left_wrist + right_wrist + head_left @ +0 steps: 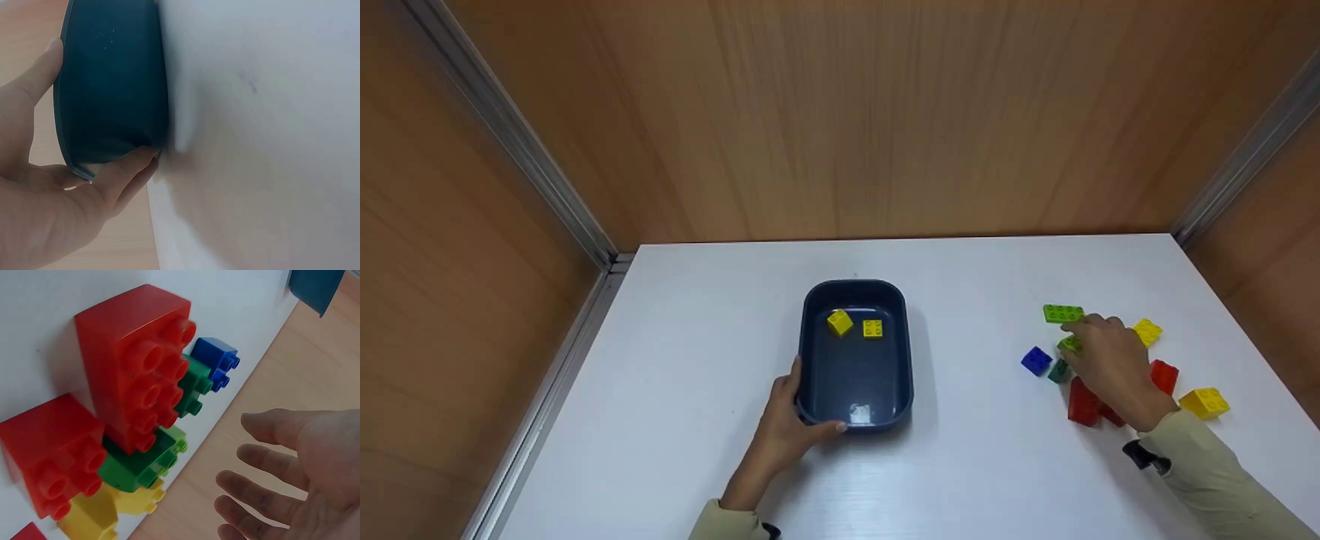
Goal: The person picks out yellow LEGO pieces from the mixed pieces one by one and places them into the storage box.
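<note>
My left hand (pixel 780 431) holds a dark blue rectangular tray (pixel 855 382) by its near left corner, thumb at the near rim and fingers along the side. Inside the tray lie two yellow toy bricks, one tilted (pixel 840 322) and one stud-side up (pixel 873 328). On the right, my right hand (pixel 1110 364) hovers over a loose group of bricks, fingers spread and holding nothing in the right wrist view. By its fingertips is a light green brick (pixel 1069 344), partly hidden. Under and beside the hand are red bricks (pixel 1084 403) and a dark green brick (pixel 1060 371).
A blue brick (pixel 1036 361) lies left of the group, a long light green brick (pixel 1063 313) behind it. Yellow bricks sit at the back (pixel 1147 332) and near the right sleeve (pixel 1205 403). Wooden panels (pixel 885 120) border the white table (pixel 675 360).
</note>
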Tool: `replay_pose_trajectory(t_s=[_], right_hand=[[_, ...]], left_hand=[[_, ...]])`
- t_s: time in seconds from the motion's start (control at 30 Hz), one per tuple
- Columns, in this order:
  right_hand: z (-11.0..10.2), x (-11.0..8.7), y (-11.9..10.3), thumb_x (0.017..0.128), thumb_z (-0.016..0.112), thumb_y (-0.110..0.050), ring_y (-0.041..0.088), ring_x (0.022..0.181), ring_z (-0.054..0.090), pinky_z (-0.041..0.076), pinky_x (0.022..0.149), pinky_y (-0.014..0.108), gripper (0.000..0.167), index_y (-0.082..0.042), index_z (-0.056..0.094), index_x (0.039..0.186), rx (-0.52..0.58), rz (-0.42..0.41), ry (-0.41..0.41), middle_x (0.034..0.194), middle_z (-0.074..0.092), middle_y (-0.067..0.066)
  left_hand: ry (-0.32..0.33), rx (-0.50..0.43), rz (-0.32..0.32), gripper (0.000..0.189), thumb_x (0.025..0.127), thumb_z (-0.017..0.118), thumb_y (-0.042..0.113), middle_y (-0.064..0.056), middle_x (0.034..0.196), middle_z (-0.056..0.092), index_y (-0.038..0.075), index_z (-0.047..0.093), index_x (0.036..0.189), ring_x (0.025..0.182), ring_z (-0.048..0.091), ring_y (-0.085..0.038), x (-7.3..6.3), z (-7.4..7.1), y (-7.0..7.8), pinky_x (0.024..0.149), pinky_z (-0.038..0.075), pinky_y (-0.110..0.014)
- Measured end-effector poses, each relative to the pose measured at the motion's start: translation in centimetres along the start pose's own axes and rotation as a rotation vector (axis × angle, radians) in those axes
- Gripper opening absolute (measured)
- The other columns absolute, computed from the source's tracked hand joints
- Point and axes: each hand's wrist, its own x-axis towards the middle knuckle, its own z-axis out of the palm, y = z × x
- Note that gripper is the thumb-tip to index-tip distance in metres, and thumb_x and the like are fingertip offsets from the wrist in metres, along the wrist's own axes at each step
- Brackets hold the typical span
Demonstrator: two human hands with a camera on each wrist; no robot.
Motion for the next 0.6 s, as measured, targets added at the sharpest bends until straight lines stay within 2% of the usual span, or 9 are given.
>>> replay_pose_trajectory(t_s=[0.3,0.6], right_hand=[[-0.2,-0.4,1.3,0.086,0.086,-0.006,0.052,0.101,0.056,0.062,0.074,0.06,0.052,0.009,0.067,0.132,-0.026,0.041,-0.003,0.126,0.06,0.038],[-0.1,-0.5,2.4,0.084,0.083,-0.001,0.056,0.103,0.057,0.057,0.083,0.066,0.049,0.013,0.067,0.128,-0.039,0.059,0.007,0.126,0.061,0.04]], left_hand=[[0.004,0.014,0.01,0.124,0.077,0.098,0.026,-0.03,0.154,0.041,-0.001,0.018,0.168,0.144,0.044,-0.048,0.1,0.0,0.1,0.119,0.04,-0.059],[0.002,0.009,-0.002,0.124,0.077,0.098,0.025,-0.03,0.155,0.041,0.0,0.017,0.168,0.145,0.044,-0.047,0.0,0.0,0.1,0.119,0.039,-0.059]])
